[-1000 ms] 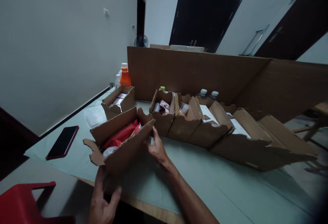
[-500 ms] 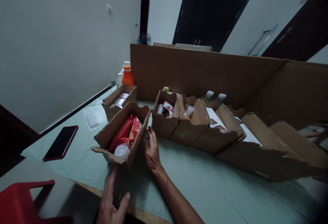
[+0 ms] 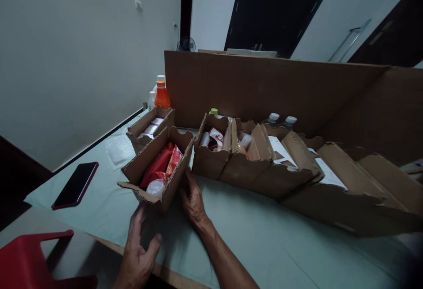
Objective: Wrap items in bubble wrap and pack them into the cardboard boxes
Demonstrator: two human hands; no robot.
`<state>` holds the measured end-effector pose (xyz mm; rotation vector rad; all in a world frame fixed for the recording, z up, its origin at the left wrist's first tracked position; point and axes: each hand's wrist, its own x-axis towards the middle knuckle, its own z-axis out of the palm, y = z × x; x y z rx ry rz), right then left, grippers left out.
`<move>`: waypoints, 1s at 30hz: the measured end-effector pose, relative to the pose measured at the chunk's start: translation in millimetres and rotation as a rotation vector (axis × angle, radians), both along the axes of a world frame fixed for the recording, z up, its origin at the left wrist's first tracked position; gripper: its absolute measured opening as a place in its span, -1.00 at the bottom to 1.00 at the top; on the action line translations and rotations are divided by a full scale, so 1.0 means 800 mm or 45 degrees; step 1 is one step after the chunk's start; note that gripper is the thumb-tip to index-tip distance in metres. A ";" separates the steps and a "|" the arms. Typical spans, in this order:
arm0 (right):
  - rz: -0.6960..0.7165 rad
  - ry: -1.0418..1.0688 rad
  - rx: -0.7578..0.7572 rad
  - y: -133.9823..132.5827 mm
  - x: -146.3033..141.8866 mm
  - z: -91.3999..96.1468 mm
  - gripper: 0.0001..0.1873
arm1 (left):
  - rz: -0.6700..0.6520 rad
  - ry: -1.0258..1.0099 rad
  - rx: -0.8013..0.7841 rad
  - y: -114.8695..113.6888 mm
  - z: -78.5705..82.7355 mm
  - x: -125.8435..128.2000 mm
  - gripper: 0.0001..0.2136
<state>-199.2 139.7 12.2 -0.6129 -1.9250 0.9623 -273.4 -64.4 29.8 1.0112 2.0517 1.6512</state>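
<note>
An open cardboard box (image 3: pixel 178 183) stands at an angle near the front of the table. Inside it lie red packets (image 3: pixel 161 165) and a clear bubble-wrapped item (image 3: pixel 156 187). My left hand (image 3: pixel 139 249) is at the box's near end, thumb spread from the fingers, fingertips by the lower edge; contact is unclear. Along the box's right wall rests my right hand (image 3: pixel 193 201), fingers stretched toward the far end and partly in shadow. Behind the box, to the left, is a smaller cardboard box (image 3: pixel 134 141) holding white and purple packs (image 3: pixel 153 127).
A row of cardboard bins (image 3: pixel 238 172) with assorted goods runs to the right, before a tall cardboard panel (image 3: pixel 264 86). An orange bottle (image 3: pixel 161 97) stands at the back left. A phone (image 3: pixel 75 185) and bubble wrap (image 3: pixel 119 150) lie left; a red stool (image 3: pixel 29 258) stands below.
My left hand has moved up and closer to the box's near end. My right hand has slid slightly down and left against the box's side. The view has shifted slightly.
</note>
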 end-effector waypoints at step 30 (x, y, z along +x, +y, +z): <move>-0.407 -0.022 -0.182 0.002 0.013 0.013 -0.69 | -0.375 0.271 -0.042 0.202 -0.032 -0.050 -0.29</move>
